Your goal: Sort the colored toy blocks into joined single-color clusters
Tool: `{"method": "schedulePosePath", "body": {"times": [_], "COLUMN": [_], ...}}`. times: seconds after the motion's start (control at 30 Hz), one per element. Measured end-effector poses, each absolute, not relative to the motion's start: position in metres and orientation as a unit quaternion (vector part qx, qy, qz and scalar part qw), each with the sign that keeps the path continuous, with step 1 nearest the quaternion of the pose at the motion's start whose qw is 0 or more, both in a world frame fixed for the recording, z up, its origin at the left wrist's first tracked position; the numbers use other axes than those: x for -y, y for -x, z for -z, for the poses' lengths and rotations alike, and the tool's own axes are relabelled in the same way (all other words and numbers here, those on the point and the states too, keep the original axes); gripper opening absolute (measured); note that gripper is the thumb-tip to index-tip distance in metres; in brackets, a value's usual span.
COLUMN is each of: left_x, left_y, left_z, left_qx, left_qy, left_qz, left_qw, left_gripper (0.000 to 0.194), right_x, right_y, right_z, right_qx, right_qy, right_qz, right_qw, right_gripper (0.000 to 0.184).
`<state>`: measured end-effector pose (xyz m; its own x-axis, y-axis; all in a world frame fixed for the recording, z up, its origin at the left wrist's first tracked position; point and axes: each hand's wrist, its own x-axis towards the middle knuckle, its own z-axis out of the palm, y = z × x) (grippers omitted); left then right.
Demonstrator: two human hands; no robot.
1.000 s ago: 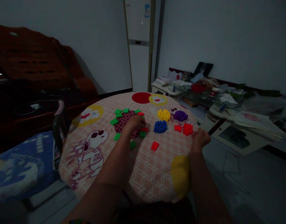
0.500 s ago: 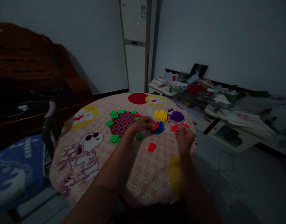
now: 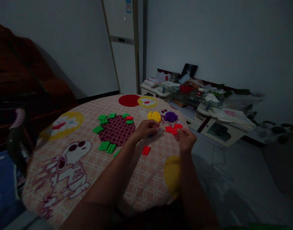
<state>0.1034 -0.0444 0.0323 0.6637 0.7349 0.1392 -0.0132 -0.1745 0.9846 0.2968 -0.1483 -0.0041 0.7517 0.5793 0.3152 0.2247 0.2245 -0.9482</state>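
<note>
My left hand [image 3: 147, 129] is above the table, thumb and index finger a little apart, with no piece visible between them. It partly hides a blue cluster of knobbly pieces [image 3: 150, 135]. My right hand [image 3: 186, 139] pinches a red plastic building piece [image 3: 174, 129] at its fingertips; other red pieces may overlap it there. Another red piece [image 3: 146, 150] lies flat on the cloth below my left hand. Left of my hands lies a dark red, hole-patterned disc [image 3: 117, 130], with several green pieces [image 3: 104, 146] and one red piece [image 3: 129, 118] around its edge.
Yellow [image 3: 154, 116] and purple [image 3: 171, 117] knobbly clusters stand beyond my hands. A patterned cloth covers the round table [image 3: 146, 182]. A cluttered low cabinet [image 3: 217, 129] is at the right, a wooden bench [image 3: 29, 73] at the left, and a tall white unit [image 3: 123, 64] behind.
The view has turned right. The red piece that was in my left fingers no longer shows there. My hands are closer together, and red pieces now appear bunched at my right fingertips.
</note>
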Motion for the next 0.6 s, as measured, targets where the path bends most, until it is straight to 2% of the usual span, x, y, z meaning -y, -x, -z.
{"method": "schedulePosePath", "body": {"times": [0.1, 0.2, 0.4, 0.6], "left_x": [0.042, 0.042, 0.038, 0.034], "left_y": [-0.099, -0.095, -0.09, -0.084], "left_z": [-0.036, -0.038, -0.039, -0.039], "left_qx": [-0.274, -0.28, -0.291, -0.31], "left_qy": [-0.681, -0.678, -0.673, -0.668], "left_qz": [-0.338, -0.343, -0.343, -0.347], "left_qw": [0.589, 0.587, 0.587, 0.581], "left_gripper": [0.035, 0.033, 0.032, 0.028], "right_x": [0.147, 0.141, 0.124, 0.121], "right_y": [-0.332, -0.354, -0.362, -0.36], "right_z": [0.004, 0.007, 0.022, 0.027], "right_qx": [0.32, 0.328, 0.381, 0.412], "right_qy": [0.689, 0.751, 0.795, 0.794], "right_qz": [0.047, 0.13, 0.167, 0.155], "right_qw": [0.649, 0.559, 0.441, 0.419], "right_gripper": [0.025, 0.02, 0.019, 0.031]}}
